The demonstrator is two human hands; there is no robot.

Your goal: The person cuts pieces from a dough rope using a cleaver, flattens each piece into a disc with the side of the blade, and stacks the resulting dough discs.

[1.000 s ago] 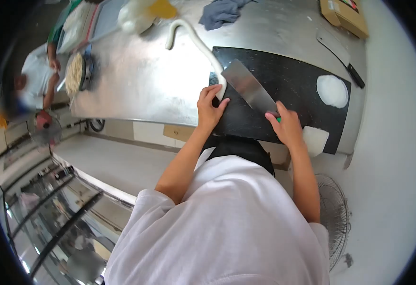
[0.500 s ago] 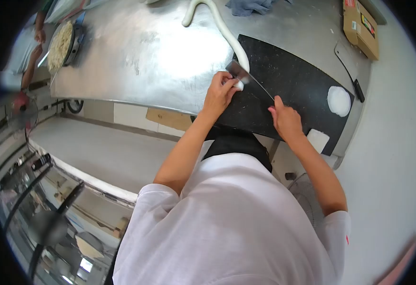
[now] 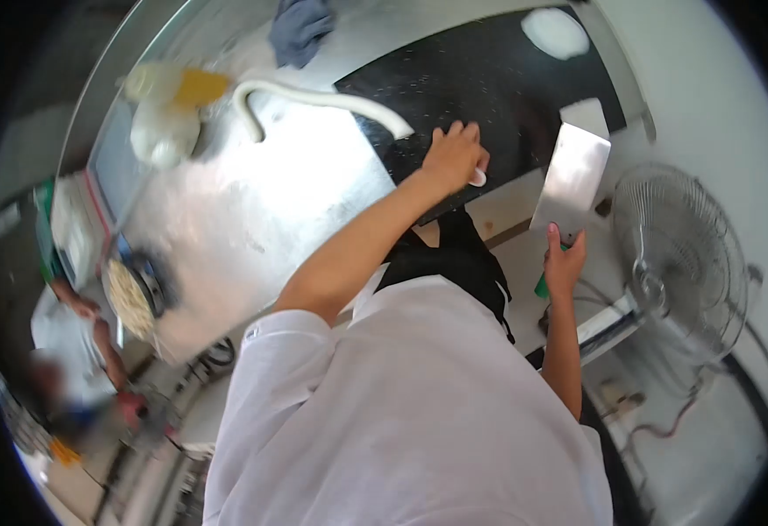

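Note:
A long white dough rope (image 3: 318, 96) curves over the metal table, its cut end resting on the black board (image 3: 489, 83). Over the board's near edge is my left hand (image 3: 456, 160), fingers curled round a small white dough piece (image 3: 478, 178) that shows beside the palm. My right hand (image 3: 564, 261) grips the green handle of a cleaver (image 3: 572, 175), held off the board's near right side with its broad blade up. White powder (image 3: 556, 33) lies in a round patch at the board's far right.
A standing fan (image 3: 686, 263) is at the right. A white block (image 3: 587, 117) lies at the board's near edge. Bags (image 3: 166, 131), a grey cloth (image 3: 301, 33) and a bowl (image 3: 134, 298) are on the table. Another person (image 3: 72, 337) is at the left.
The view has turned. The cleaver has left the dough and moved right, off the board. My left hand has moved away from the rope's end with a separate dough piece.

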